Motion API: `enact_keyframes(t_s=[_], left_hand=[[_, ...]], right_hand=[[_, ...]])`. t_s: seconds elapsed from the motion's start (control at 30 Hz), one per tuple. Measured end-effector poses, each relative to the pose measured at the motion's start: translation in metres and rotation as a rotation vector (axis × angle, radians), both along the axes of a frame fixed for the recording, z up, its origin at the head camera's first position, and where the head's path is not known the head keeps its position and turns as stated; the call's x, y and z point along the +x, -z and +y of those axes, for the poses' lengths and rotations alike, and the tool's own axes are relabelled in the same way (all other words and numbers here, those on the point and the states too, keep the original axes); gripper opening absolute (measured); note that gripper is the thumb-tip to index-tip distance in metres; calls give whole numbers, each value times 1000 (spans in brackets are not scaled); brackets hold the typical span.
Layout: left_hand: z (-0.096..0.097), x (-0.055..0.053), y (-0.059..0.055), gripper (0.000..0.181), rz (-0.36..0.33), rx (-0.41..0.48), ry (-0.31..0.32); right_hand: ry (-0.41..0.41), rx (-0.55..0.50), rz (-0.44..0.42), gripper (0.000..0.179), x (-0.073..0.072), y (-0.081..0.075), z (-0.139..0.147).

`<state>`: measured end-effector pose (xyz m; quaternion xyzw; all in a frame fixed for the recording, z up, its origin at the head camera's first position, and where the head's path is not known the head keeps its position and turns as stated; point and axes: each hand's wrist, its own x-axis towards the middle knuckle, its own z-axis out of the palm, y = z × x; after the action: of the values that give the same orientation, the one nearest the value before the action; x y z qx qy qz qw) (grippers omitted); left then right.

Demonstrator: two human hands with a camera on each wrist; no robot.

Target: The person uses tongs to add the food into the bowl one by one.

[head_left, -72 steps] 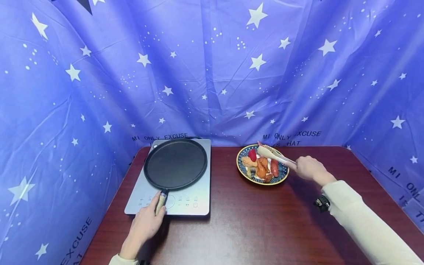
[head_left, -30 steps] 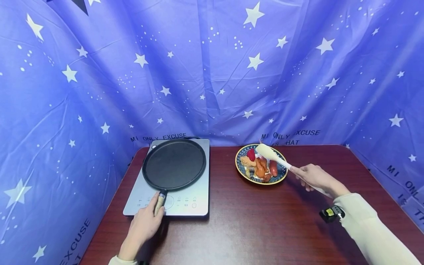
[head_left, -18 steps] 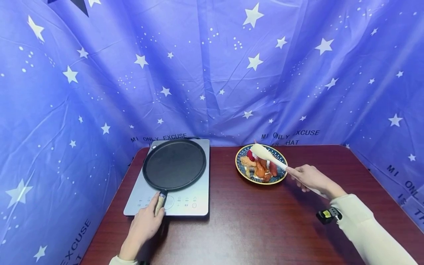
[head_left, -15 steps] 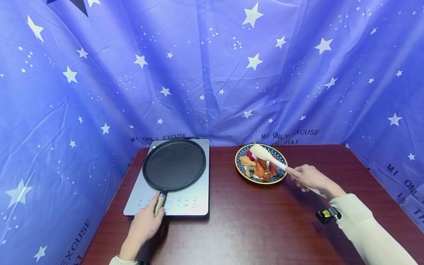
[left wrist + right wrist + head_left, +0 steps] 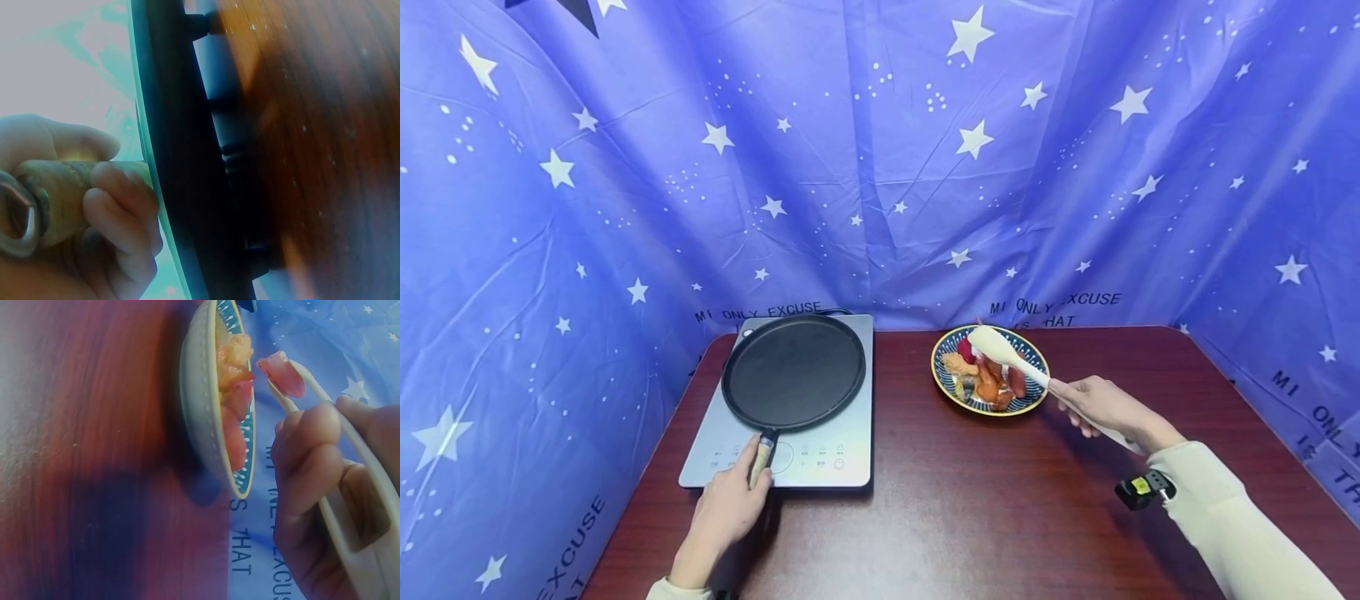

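Overall, the head view shows, at lower left, the left hand (image 5: 730, 504) wrapped round the handle (image 5: 762, 461) of a black pan (image 5: 793, 372) on a cooktop (image 5: 842, 433); right of centre, the right hand (image 5: 1108, 408) grasps pale tongs (image 5: 1018, 362) over a plate (image 5: 950, 397). Left wrist view: the handle's metal ring (image 5: 19, 245) appears at the left edge. Right wrist view: the tongs, upper right, pinch a pink piece of food (image 5: 287, 374), apart from the plate at upper centre.

Fingers (image 5: 122, 215) round a ring-ended handle (image 5: 62, 187), dark-sided cooktop (image 5: 181, 150) and wooden table (image 5: 337, 144) alongside
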<state>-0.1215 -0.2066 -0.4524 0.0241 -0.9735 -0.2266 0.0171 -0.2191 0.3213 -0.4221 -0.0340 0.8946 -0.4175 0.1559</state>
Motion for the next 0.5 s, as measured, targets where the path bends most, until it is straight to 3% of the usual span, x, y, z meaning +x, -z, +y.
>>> enact_keyframes(t_s=[0.5], left_hand=[[1,1,-1,56,4,1,-7]], right_hand=[[-44,-41,25,55,1,-17,-29]])
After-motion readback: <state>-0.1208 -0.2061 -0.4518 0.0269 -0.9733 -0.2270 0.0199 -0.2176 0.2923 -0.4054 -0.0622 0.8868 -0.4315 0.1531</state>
